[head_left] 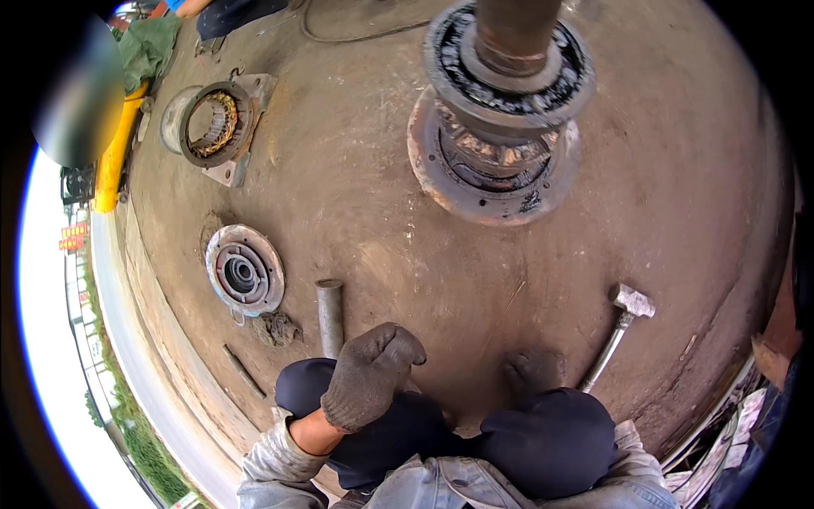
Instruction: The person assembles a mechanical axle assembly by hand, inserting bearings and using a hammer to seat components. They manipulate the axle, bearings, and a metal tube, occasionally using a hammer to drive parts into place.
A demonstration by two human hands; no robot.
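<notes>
Nearest, the person's dark-trousered knees [543,441] are bent in a crouch. The left hand [369,377], in a grey work glove, hovers loosely curled over the left knee, its grip half closed on nothing, just beside the short grey steel pipe [330,316] lying on the concrete floor [356,187]. The right hand [532,370], gloved too, presses on the floor, seemingly for balance; I cannot tell its grip. A steel hammer [617,332] lies right, within reach. Left sits a round flanged bearing cover [244,270]; far off stands the rusty shaft with bearing [506,76]
</notes>
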